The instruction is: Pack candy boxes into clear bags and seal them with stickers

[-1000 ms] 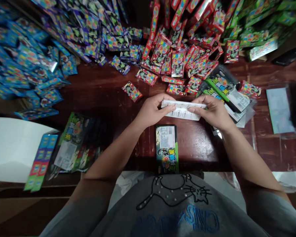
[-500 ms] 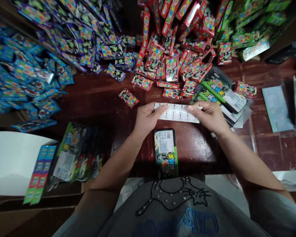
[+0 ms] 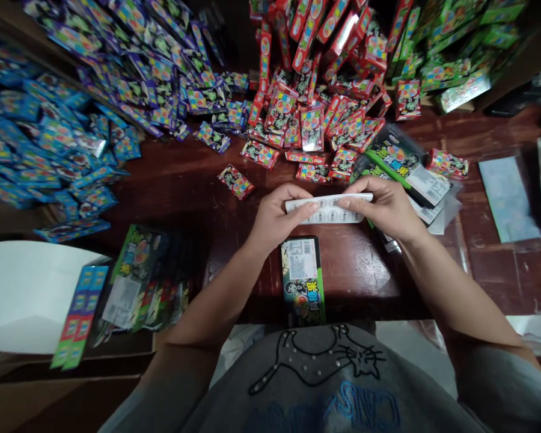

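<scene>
Between both hands I hold a white sheet of round stickers [image 3: 331,213], its upper edge bent over. My left hand [image 3: 279,216] pinches the left end with the thumb on top. At the other end my right hand [image 3: 383,207] grips it the same way, thumb across the printed circles. Just below the sheet, a black-and-green candy pack [image 3: 303,279] with a white label lies on the table. A single small red box [image 3: 236,181] rests beyond my left hand. More black-and-green packs [image 3: 399,159] in clear wrap lie past my right hand.
Heaps of small blue boxes [image 3: 54,138], purple boxes [image 3: 162,72], red boxes [image 3: 313,123] and green boxes [image 3: 451,48] line the far side of the dark red table [image 3: 175,180]. Filled packs [image 3: 137,270] stand at the left, by a white curved surface [image 3: 22,294].
The upper edge of the sticker sheet is now folded over, and both thumbs have shifted inward along it. The view has turned slightly; the boxes and packs lie as before.
</scene>
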The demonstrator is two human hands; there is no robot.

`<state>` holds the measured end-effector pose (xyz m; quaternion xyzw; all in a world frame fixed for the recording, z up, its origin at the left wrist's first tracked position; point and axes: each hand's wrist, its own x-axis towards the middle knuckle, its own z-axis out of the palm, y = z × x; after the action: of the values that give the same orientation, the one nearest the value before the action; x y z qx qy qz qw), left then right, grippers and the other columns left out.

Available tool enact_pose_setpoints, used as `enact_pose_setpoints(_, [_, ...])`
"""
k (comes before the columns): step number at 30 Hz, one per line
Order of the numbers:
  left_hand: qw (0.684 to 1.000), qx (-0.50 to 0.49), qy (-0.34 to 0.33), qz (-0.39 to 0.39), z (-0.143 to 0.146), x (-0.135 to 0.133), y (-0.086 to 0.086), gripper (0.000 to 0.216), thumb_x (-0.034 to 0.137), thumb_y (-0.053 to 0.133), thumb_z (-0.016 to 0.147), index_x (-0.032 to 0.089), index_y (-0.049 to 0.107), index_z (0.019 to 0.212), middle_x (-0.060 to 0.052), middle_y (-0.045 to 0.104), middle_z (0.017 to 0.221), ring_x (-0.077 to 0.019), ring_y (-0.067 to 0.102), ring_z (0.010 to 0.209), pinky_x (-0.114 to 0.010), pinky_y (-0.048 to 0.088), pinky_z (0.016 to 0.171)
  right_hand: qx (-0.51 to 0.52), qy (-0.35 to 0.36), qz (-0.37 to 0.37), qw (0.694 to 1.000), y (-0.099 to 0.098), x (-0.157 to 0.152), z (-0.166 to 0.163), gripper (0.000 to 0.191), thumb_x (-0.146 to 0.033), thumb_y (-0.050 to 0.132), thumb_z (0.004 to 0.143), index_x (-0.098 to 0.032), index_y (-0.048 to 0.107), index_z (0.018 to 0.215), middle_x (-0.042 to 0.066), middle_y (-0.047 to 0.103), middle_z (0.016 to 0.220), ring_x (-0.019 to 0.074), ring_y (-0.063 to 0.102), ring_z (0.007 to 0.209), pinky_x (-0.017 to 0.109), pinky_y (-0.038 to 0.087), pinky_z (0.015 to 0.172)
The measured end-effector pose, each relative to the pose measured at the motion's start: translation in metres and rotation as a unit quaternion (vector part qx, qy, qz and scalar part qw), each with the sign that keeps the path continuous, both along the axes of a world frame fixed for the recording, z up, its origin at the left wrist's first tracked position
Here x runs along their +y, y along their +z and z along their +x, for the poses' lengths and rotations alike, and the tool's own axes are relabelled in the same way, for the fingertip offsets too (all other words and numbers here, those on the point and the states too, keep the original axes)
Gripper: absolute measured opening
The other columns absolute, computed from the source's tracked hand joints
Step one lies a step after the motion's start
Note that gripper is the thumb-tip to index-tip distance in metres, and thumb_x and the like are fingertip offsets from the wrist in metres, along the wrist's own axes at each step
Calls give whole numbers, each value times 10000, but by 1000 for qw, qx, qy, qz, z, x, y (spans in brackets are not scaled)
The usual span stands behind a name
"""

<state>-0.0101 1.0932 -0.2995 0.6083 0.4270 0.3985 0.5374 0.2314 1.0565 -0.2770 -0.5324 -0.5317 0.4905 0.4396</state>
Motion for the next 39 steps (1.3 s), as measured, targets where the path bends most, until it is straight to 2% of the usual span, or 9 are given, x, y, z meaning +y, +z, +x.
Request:
enact_pose_setpoints(3, [997, -28, 5, -65, 7, -2, 2, 324, 503, 886, 792, 218, 778, 903, -12, 739, 811, -124, 625, 673, -255, 531, 630, 42, -9, -1, 999, -8, -3, -6, 338, -536, 933, 779, -241, 809, 888, -3, 770, 833, 128, 619, 694, 274, 499, 652])
enact_pose_setpoints(8, [997, -25, 27, -61, 11, -2, -6, 342, 533, 889, 793, 221, 793, 896, -1, 737, 778, -112, 605, 641, -249, 508, 613, 34, -40, 3, 999, -15, -5, -15, 351, -553, 925, 778, -240, 832, 906, 5, 782, 846, 142, 636, 710, 291, 505, 672])
enact_pose_setpoints(14, [997, 26, 57, -45, 2, 4, -8, 563, 659, 820, 834, 194, 625, 584, 36, 520, 535, -78, 430, 496, -232, 319, 465, -15, -82, -8, 997, -19, -7, -16, 479, -700, 854, 792, -246, 756, 674, -17, 679, 659, 128, 545, 613, 303, 440, 614])
enact_pose_setpoints(20, [997, 6, 48, -52, -10, 5, -7, 268, 442, 898, 760, 212, 824, 876, -23, 789, 823, -123, 651, 689, -250, 537, 644, 4, -69, -16, 997, -20, -11, 2, 347, -572, 929, 757, -259, 820, 862, 4, 766, 815, 145, 606, 680, 328, 521, 685])
enact_pose_setpoints(26, [999, 11, 46, -20, -8, 5, -10, 242, 451, 840, 834, 216, 807, 875, -7, 754, 774, -110, 616, 663, -232, 497, 624, 32, -65, -23, 997, -14, -13, 2, 455, -645, 930, 725, -231, 744, 756, -21, 682, 705, 110, 529, 612, 285, 459, 603])
enact_pose_setpoints(29, [997, 54, 56, 18, -9, 8, -11, 306, 510, 792, 875, 208, 786, 829, -5, 724, 726, -114, 582, 641, -239, 467, 602, -10, -58, -51, 997, -14, -10, 11, 599, -776, 778, 829, -221, 672, 631, -23, 575, 580, 95, 456, 537, 279, 387, 528])
enact_pose_setpoints(31, [995, 75, 49, 35, -10, 11, -10, 332, 531, 780, 880, 203, 781, 825, -7, 714, 713, -121, 576, 638, -243, 457, 593, -49, -45, -56, 996, -14, -5, 21, 624, -828, 680, 877, -231, 734, 702, -7, 617, 613, 104, 480, 537, 292, 404, 522])
enact_pose_setpoints(34, [994, 96, 23, 45, -11, 16, -11, 318, 515, 773, 886, 199, 790, 852, -6, 707, 705, -123, 576, 631, -245, 446, 590, -79, 17, -42, 996, -9, 4, 33, 547, -784, 748, 855, -261, 831, 993, 27, 776, 861, 143, 631, 676, 339, 542, 654])
enact_pose_setpoints(39, [993, 104, 8, 60, -13, 21, -16, 281, 481, 763, 900, 204, 799, 869, -3, 713, 714, -121, 587, 635, -249, 449, 603, -121, 78, 14, 990, 6, 15, 39, 433, -681, 844, 826, -251, 820, 868, 37, 792, 878, 204, 719, 823, 411, 603, 833])
